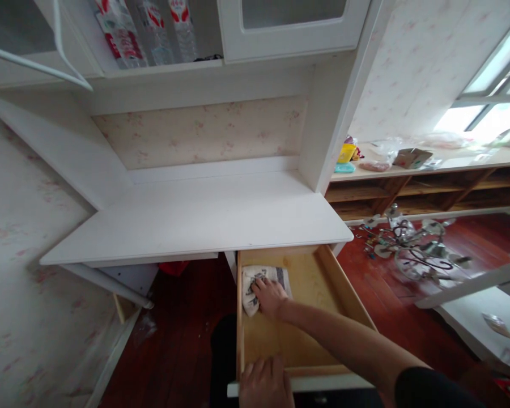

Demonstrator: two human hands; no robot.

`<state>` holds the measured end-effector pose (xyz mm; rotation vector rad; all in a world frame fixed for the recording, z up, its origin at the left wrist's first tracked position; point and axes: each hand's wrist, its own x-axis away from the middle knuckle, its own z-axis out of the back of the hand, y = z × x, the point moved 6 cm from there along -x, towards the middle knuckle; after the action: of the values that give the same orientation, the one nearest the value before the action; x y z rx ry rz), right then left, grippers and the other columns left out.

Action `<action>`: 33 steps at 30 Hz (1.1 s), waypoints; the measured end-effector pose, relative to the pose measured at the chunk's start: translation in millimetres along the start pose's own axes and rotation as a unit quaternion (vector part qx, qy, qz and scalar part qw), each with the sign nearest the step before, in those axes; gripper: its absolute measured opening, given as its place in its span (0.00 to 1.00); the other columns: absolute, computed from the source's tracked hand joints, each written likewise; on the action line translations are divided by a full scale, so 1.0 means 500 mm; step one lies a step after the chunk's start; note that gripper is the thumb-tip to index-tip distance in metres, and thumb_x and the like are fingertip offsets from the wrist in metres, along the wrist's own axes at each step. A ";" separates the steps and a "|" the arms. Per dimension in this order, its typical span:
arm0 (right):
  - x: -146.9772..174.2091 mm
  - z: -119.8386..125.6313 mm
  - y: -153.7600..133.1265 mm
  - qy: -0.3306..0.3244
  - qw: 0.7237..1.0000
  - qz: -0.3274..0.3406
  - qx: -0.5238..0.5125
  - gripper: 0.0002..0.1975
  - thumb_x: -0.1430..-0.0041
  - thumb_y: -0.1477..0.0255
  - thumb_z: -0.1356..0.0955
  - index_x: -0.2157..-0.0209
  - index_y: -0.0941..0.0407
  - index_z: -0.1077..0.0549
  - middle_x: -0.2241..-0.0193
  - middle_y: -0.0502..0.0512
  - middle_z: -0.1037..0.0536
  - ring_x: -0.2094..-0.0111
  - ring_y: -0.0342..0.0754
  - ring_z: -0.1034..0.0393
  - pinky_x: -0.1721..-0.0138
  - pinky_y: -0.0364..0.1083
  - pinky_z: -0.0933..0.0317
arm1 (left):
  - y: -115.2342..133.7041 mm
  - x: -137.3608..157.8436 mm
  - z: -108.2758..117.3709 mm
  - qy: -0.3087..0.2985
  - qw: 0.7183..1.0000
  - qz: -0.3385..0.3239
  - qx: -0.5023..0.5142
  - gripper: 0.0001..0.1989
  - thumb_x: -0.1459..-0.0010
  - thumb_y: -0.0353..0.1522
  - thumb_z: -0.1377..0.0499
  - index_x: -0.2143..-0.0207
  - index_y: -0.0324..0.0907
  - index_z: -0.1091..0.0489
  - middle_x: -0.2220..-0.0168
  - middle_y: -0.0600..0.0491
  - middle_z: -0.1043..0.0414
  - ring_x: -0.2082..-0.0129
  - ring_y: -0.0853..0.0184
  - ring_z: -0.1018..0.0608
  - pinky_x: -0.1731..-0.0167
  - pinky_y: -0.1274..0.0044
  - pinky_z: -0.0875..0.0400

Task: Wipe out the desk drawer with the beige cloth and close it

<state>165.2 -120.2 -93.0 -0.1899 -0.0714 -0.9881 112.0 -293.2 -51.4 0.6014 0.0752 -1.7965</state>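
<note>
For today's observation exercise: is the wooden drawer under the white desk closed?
No: the drawer is pulled out, with the right hand pressing a cloth inside it and the left hand on its front edge.
</note>
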 end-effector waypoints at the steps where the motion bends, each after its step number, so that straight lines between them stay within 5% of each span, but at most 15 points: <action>1: -0.013 0.008 0.014 0.015 1.000 -0.011 0.004 0.27 0.47 0.68 0.33 0.44 0.58 0.35 0.45 0.68 0.34 0.48 0.64 0.37 0.49 0.67 0.42 | 0.000 -0.001 0.001 0.002 1.000 -0.006 0.000 0.12 0.51 0.25 0.44 0.64 0.47 0.31 0.75 0.56 0.29 0.72 0.65 0.26 0.69 0.70 0.40; 4: -0.040 0.015 0.047 0.013 0.999 -0.029 0.010 0.31 0.46 0.69 0.33 0.40 0.57 0.40 0.40 0.69 0.40 0.43 0.65 0.42 0.44 0.71 0.53 | 0.001 -0.002 0.002 0.005 1.000 -0.029 -0.001 0.12 0.51 0.25 0.44 0.63 0.46 0.31 0.74 0.55 0.28 0.73 0.66 0.26 0.69 0.70 0.39; 10: -0.034 0.008 0.095 -0.027 0.999 -0.036 0.005 0.24 0.43 0.72 0.36 0.43 0.56 0.36 0.45 0.68 0.34 0.49 0.59 0.34 0.56 0.57 0.34 | 0.002 -0.002 0.004 -0.008 0.999 -0.039 -0.017 0.13 0.47 0.24 0.48 0.61 0.46 0.30 0.73 0.55 0.27 0.71 0.65 0.25 0.67 0.71 0.38; 16: 0.063 0.025 0.227 -0.040 0.994 -0.104 0.010 0.21 0.43 0.76 0.39 0.47 0.56 0.32 0.49 0.66 0.30 0.52 0.60 0.31 0.58 0.56 0.34 | -0.001 0.003 0.024 0.008 0.998 -0.068 0.001 0.12 0.43 0.24 0.50 0.61 0.44 0.30 0.71 0.53 0.26 0.69 0.65 0.24 0.65 0.72 0.35; 21: 0.158 0.031 0.331 -0.057 0.986 -0.156 0.009 0.25 0.43 0.78 0.40 0.44 0.53 0.32 0.48 0.64 0.30 0.49 0.60 0.33 0.57 0.54 0.35 | -0.054 0.003 0.072 0.036 0.995 -0.086 -0.024 0.12 0.38 0.27 0.50 0.58 0.43 0.29 0.66 0.52 0.23 0.66 0.67 0.23 0.63 0.74 0.33; 26: 0.192 0.021 0.324 -0.079 0.987 -0.143 0.000 0.25 0.44 0.76 0.39 0.44 0.53 0.33 0.48 0.63 0.30 0.49 0.59 0.34 0.56 0.53 0.37 | -0.119 -0.003 0.094 0.016 0.999 0.031 -0.024 0.11 0.36 0.29 0.52 0.63 0.43 0.29 0.69 0.55 0.26 0.69 0.68 0.23 0.67 0.76 0.32; 33: 0.291 -0.025 0.252 -0.139 0.986 -0.073 -0.049 0.22 0.51 0.75 0.35 0.53 0.52 0.27 0.58 0.60 0.23 0.57 0.57 0.27 0.59 0.50 0.37 | -0.120 0.011 0.079 0.040 0.995 0.088 0.031 0.14 0.37 0.26 0.54 0.74 0.44 0.34 0.75 0.57 0.33 0.76 0.72 0.27 0.73 0.81 0.36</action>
<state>349.9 -174.8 -100.0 -0.4172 -0.2965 -1.1074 42.1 -292.8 -34.9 0.7026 0.0199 -1.6086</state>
